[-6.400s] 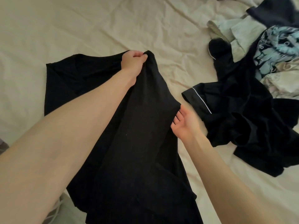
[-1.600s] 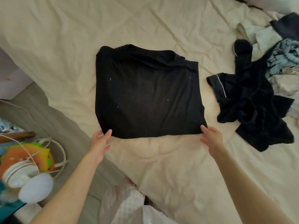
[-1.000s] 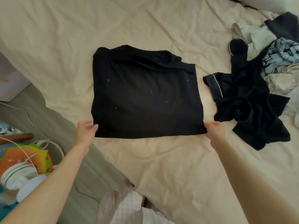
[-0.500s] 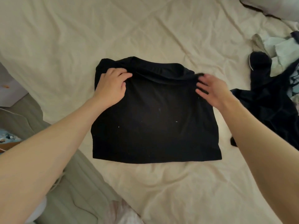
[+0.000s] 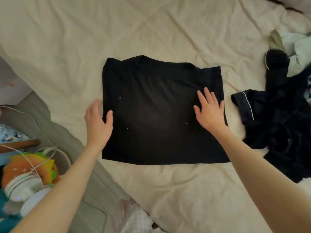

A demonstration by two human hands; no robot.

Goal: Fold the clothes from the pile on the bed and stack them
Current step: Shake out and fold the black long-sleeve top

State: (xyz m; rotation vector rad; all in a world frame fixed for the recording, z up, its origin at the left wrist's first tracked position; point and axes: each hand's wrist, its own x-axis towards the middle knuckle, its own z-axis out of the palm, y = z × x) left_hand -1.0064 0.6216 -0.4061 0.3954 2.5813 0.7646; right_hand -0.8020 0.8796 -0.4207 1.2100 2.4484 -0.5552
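A black garment (image 5: 151, 118), folded into a rough rectangle, lies flat on the cream bed sheet (image 5: 67, 39). My left hand (image 5: 98, 120) is at its left edge with the thumb on the cloth and the fingers alongside the edge. My right hand (image 5: 209, 110) lies flat on the right part of the garment, fingers spread and straight. The pile of unfolded clothes (image 5: 282, 101) sits at the right: a dark piece with white piping in front, pale and patterned pieces behind.
The bed's edge runs diagonally at lower left, with a grey-green cover (image 5: 55, 132) below it. Beside the bed are a burger-shaped toy (image 5: 32, 167), a white round device (image 5: 21, 187) and white cables (image 5: 50, 152).
Both hands have slid from the garment's top corners down to its middle sides. The top edge now lies flatter.
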